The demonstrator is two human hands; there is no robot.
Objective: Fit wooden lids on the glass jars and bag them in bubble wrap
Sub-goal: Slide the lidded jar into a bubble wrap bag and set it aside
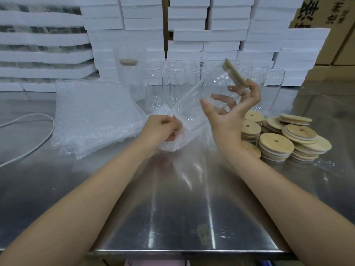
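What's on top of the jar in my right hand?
A wooden lid caps the tilted jar in the right hand. Its outer face is turned away, so any hole there cannot be seen.

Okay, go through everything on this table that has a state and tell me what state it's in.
Held jar: lidded, tilted, gripped by right hand, base at bag mouth.
Bubble wrap bag: mouth pinched by left hand.
Back jars: upright, unlidded.
Wrapped jar: upright, lidded.
Loose lids: stacked, unused.
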